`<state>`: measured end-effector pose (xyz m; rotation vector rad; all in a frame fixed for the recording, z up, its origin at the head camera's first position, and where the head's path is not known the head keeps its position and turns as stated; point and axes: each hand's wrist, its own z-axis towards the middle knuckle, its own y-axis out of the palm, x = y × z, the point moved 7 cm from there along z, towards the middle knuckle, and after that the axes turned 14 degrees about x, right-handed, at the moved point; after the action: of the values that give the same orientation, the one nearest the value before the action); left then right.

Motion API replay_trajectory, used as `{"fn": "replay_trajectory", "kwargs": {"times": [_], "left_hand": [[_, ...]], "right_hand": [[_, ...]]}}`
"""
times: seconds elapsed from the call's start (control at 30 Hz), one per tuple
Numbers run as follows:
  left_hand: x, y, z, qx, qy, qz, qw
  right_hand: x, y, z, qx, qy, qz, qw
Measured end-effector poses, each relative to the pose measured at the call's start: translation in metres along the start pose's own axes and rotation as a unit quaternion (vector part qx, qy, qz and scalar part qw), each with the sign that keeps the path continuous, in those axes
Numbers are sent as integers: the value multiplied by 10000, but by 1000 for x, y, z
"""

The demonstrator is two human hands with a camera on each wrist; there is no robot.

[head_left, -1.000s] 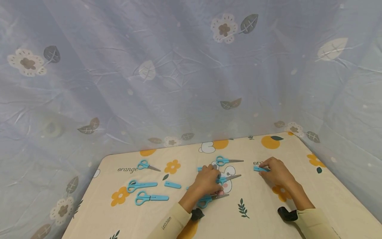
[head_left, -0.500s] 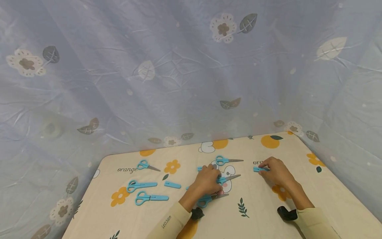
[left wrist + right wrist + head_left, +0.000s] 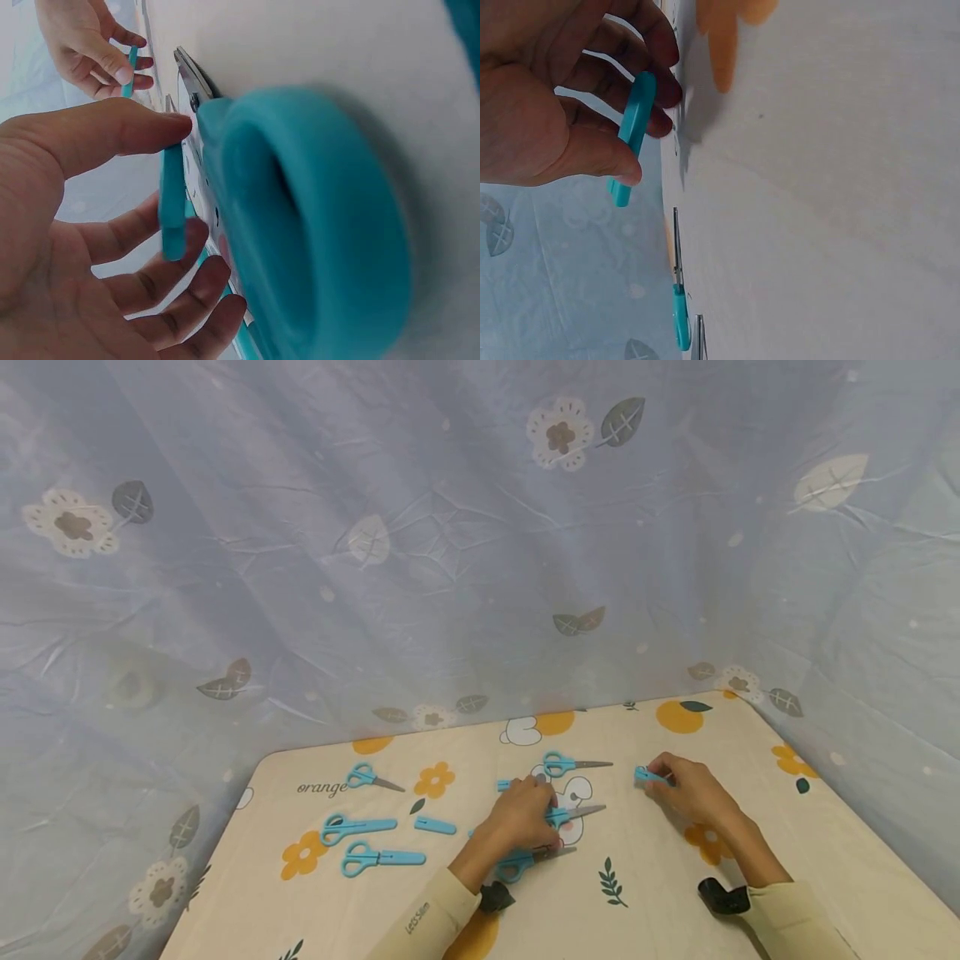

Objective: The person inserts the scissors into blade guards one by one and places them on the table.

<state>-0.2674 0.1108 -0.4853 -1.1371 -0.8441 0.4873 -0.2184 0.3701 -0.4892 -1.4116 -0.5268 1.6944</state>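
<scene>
My left hand (image 3: 525, 814) grips a pair of scissors (image 3: 577, 812) by its blue handle, bare blades pointing right. In the left wrist view the thumb and fingers close on that handle (image 3: 172, 206). My right hand (image 3: 693, 789) pinches a blue scissors cover (image 3: 643, 774) between thumb and fingers; in the right wrist view this cover (image 3: 636, 120) tilts above the tabletop. Another pair of scissors (image 3: 517, 865) lies just in front of the left hand, its handle (image 3: 315, 217) looming large in the left wrist view. Behind lies a further pair (image 3: 558, 764), blades bare.
To the left lie two covered pairs of scissors (image 3: 360, 825), (image 3: 382, 857), one uncovered pair (image 3: 363, 774) and a loose blue cover (image 3: 435, 825). Part of another blue piece (image 3: 503, 785) shows behind the left hand. A patterned curtain (image 3: 450, 568) hangs around the table's back and sides.
The right hand has lifted and tilted the cover slightly. The blades of the scissors in the left hand have dipped a little at the tip.
</scene>
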Motion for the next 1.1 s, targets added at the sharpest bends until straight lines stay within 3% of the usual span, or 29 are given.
{"fn": "replay_trajectory", "kwargs": {"times": [0.2, 0.47, 0.73, 0.9, 1.1], "left_hand": [[-2, -1, -1, -49, -302, -614, 9976], [-8, -5, -2, -156, -605, -1570, 9856], [-18, -9, -4, 104, -580, -1803, 9818], [-25, -14, -5, 323, -621, -1938, 9785], [-34, -16, -6, 375, -737, -2552, 9634]], "right_hand": [[-2, 0, 1, 38, -34, -19, 10000], [-5, -3, 1, 56, 20, -25, 10000], [-6, -3, 1, -129, 184, 84, 9997], [-9, -2, 1, -195, 78, 238, 9995], [-9, 0, 1, -461, 273, 741, 9958]]}}
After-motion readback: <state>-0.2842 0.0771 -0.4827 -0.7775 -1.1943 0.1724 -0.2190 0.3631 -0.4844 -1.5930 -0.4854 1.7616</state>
